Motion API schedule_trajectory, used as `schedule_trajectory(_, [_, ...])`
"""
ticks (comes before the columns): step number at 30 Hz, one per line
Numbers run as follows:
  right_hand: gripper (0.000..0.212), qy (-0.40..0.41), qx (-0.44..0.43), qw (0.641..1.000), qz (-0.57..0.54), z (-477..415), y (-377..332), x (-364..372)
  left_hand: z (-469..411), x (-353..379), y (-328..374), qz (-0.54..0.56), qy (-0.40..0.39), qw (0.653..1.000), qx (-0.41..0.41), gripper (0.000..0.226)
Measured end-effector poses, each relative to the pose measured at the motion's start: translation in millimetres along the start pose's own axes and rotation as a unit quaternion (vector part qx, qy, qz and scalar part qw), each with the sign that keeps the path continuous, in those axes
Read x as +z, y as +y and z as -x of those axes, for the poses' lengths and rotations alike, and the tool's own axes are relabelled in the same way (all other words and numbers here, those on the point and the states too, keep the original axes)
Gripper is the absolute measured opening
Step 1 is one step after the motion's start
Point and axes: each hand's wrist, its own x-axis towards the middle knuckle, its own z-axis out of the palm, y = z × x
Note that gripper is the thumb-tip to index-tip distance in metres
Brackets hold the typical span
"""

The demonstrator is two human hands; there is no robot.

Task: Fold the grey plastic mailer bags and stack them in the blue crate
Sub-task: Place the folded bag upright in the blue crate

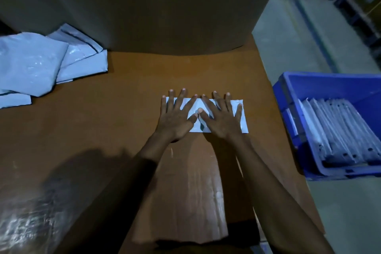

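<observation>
A folded grey mailer bag (237,103) lies as a narrow strip on the brown cardboard work surface (127,99). My left hand (175,117) presses flat on its left half with fingers spread. My right hand (221,118) presses flat on its right half, thumb tips nearly meeting at the middle. A pile of unfolded grey mailer bags (37,64) lies at the far left. The blue crate (321,82) stands to the right, below the surface's edge, with several folded bags (340,130) stacked in it.
A large brown cardboard wall (165,6) rises behind the work surface. Crinkled clear plastic (22,222) lies at the near left. A grey floor (288,33) and dark shelving (360,2) show at the upper right.
</observation>
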Motion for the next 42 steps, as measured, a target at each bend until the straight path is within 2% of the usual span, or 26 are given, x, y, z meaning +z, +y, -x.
schedule_trajectory(2, [0.084, -0.055, -0.022, 0.997, -0.051, -3, 13, -32, -1, -18, -2, 0.044, -0.027, 0.999, 0.012, 0.079])
schedule_trajectory(5, [0.124, -0.136, -0.024, 0.99, 0.029, -11, 29, -75, -12, -44, 4, 0.004, -0.065, 0.997, 0.045, 0.102])
schedule_trajectory(7, [0.125, -0.151, -0.005, 0.985, 0.081, -17, 29, -88, -26, -57, 14, -0.023, -0.108, 0.993, 0.035, 0.108])
schedule_trajectory(9, [0.11, -0.159, -0.001, 0.985, 0.064, -19, 25, -95, -36, -70, 23, -0.052, -0.147, 0.987, 0.033, 0.099])
schedule_trajectory(13, [0.037, -0.184, -0.036, 0.982, -0.033, -8, 29, -123, -42, -98, 30, -0.006, -0.175, 0.983, 0.046, 0.042])
schedule_trajectory(15, [0.02, -0.147, -0.061, 0.986, -0.051, 6, 36, -140, -43, -114, 37, 0.026, -0.188, 0.98, 0.057, 0.03])
schedule_trajectory(19, [0.015, -0.05, -0.076, 0.994, -0.062, 48, 54, -175, -38, -151, 75, 0.026, -0.166, 0.977, 0.129, 0.014])
schedule_trajectory(23, [0.022, 0.08, -0.039, 0.994, -0.067, 93, 93, -219, -43, -180, 145, 0.0, -0.066, 0.975, 0.213, 0.009])
schedule_trajectory(27, [0.019, 0.192, 0.018, 0.98, -0.054, 133, 162, -262, -69, -184, 237, -0.025, 0.052, 0.952, 0.3, 0.014])
schedule_trajectory(30, [0.019, 0.247, 0.054, 0.967, -0.019, 158, 221, -285, -103, -168, 313, -0.063, 0.107, 0.923, 0.364, 0.02])
schedule_trajectory(33, [0.008, 0.283, 0.079, 0.956, 0.024, 175, 278, -296, -136, -140, 390, -0.116, 0.133, 0.894, 0.411, 0.028])
schedule_trajectory(36, [0.02, 0.337, 0.101, 0.935, 0.032, 186, 337, -294, -166, -101, 458, -0.155, 0.139, 0.871, 0.445, 0.028])
schedule_trajectory(39, [0.009, 0.381, 0.141, 0.912, 0.06, 194, 397, -281, -198, -58, 514, -0.164, 0.127, 0.852, 0.48, 0.025])
schedule_trajectory(42, [0.006, 0.36, 0.2, 0.908, 0.072, 191, 442, -262, -225, -13, 560, -0.164, 0.096, 0.846, 0.498, 0.021])
